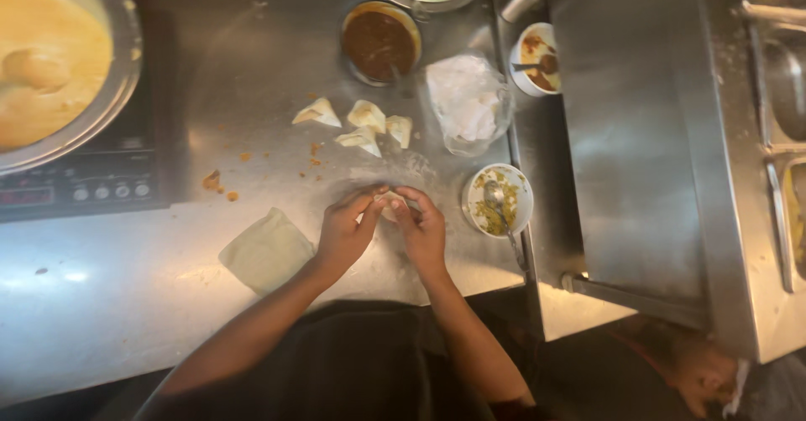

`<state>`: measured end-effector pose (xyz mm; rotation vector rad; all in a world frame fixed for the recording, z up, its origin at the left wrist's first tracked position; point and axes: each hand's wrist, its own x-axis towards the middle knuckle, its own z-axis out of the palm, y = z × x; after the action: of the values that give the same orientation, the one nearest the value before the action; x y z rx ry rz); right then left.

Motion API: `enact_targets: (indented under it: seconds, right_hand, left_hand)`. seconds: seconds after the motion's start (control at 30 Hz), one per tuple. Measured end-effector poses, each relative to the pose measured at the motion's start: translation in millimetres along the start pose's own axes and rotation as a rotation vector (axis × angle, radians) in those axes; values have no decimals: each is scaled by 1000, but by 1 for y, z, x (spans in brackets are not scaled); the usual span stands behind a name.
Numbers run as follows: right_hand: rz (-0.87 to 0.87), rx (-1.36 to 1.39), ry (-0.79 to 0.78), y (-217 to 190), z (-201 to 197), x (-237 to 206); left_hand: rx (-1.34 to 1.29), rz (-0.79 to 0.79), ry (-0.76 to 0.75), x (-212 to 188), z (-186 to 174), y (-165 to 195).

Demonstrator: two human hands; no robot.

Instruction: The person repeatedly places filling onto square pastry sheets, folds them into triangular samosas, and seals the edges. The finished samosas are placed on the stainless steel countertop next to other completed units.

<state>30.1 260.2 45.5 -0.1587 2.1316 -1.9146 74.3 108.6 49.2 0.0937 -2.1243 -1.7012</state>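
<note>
Seen from above, a person's left hand (344, 232) and right hand (422, 232) meet at the near edge of a steel counter (126, 295). The fingertips of both hands pinch together on a small pale dumpling (389, 204) held between them, just above the counter. It looks to be the folding step, with the wrapper being sealed around its filling, though the dumpling is mostly hidden by the fingers. The next move likely calls for a firm, even pinch along the open edge so nothing leaks out.

Just left of the left fingers lies a stack of pale square wrappers (267, 249). Just right of the right fingers stands a white bowl of yellow-green filling (498, 200) with a spoon in it.

Beyond the fingertips sit four folded dumplings (359, 125) in a loose cluster, with orange crumbs scattered to their left. Farther on are a clear container of white dough or flour (467, 102) and a bowl of dark brown sauce (380, 43). Far left, a wide pan of yellow batter (50, 60) rests on an induction cooker (84, 188).
</note>
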Motion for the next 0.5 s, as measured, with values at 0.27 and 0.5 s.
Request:
enact_targets:
  seconds: [0.27, 0.5]
  right_hand:
    - [-213, -436, -47, -14, 30, 10]
    - [-235, -424, -140, -22, 53, 14]
  left_hand:
    - [137, -183, 128, -15, -25, -20]
    - [91, -220, 165, -28, -47, -32]
